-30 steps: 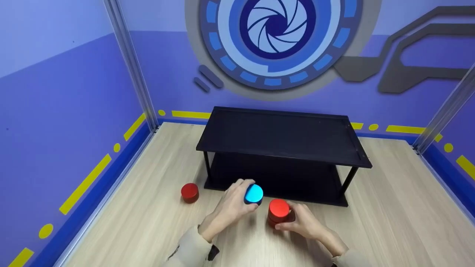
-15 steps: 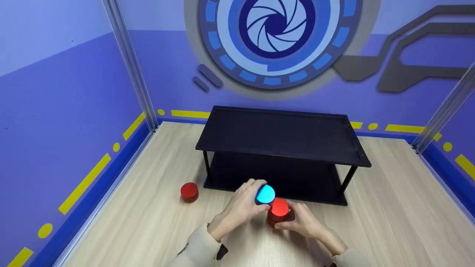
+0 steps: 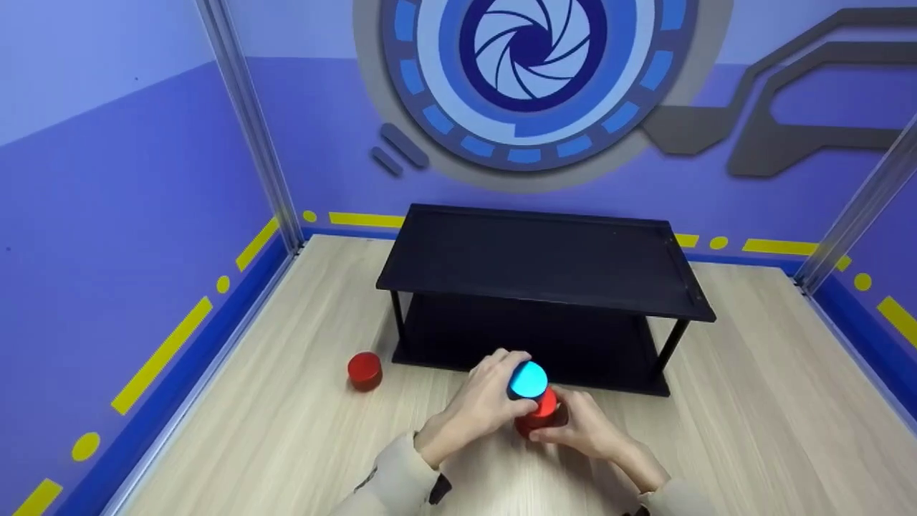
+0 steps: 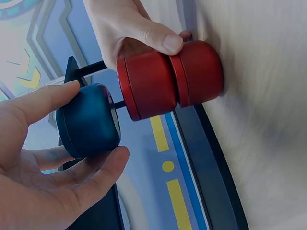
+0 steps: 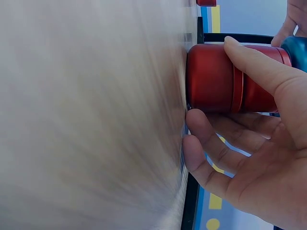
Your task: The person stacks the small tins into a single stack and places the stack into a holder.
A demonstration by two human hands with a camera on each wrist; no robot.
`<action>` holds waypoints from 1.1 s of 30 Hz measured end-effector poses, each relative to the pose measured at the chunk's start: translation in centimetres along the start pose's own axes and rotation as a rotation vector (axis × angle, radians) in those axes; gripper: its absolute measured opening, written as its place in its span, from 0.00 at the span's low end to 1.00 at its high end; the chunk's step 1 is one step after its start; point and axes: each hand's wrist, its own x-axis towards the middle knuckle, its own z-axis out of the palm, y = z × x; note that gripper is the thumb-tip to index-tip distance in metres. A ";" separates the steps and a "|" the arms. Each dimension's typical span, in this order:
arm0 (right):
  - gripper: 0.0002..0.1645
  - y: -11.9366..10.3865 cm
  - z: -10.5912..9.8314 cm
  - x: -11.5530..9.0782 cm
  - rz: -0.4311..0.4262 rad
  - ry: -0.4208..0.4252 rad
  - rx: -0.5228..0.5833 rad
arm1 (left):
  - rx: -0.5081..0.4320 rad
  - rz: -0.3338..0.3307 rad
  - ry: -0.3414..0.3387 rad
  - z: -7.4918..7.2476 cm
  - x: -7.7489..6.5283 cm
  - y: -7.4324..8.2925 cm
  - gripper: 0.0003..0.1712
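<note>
My left hand (image 3: 488, 395) grips a small round blue tin (image 3: 529, 380) by its sides, thumb on one side and fingers on the other. In the left wrist view this tin (image 4: 91, 122) hangs just over the stack, offset to one side of the upper red tin (image 4: 148, 85). Below that one, the lower red tin (image 4: 200, 72) stands on the table. With thumb and fingers around the two-tin stack, my right hand (image 3: 591, 428) holds it. A third red tin (image 3: 365, 371) stands alone to the left.
A black two-tier shelf (image 3: 541, 258) stands right behind the hands, its lower board (image 3: 458, 322) near the stack. Printed blue walls (image 3: 143, 215) border the wooden table (image 3: 286, 430) on the left, back and right.
My left hand has carried the blue tin rightward until it overlaps the red stack in the head view. The right hand and the stack have stayed in place.
</note>
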 end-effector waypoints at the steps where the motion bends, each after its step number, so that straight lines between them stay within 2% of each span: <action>1: 0.30 0.0 0.0 0.0 -0.004 0.002 -0.004 | -0.002 -0.001 -0.003 0.0 0.0 0.1 0.35; 8: 0.30 0.0 -0.1 0.0 0.000 0.012 -0.021 | 0.002 0.006 -0.007 0.4 0.2 0.4 0.35; 16: 0.22 -0.1 -0.1 -0.1 0.007 0.006 0.015 | 0.018 0.021 -0.016 0.9 0.3 0.6 0.35; 25: 0.28 -0.1 -0.1 -0.2 -0.024 0.022 -0.007 | 0.037 0.043 -0.020 1.4 0.4 0.5 0.33; 33: 0.29 -0.2 -0.1 -0.3 -0.033 0.022 -0.007 | 0.018 0.048 -0.026 1.5 0.5 0.4 0.33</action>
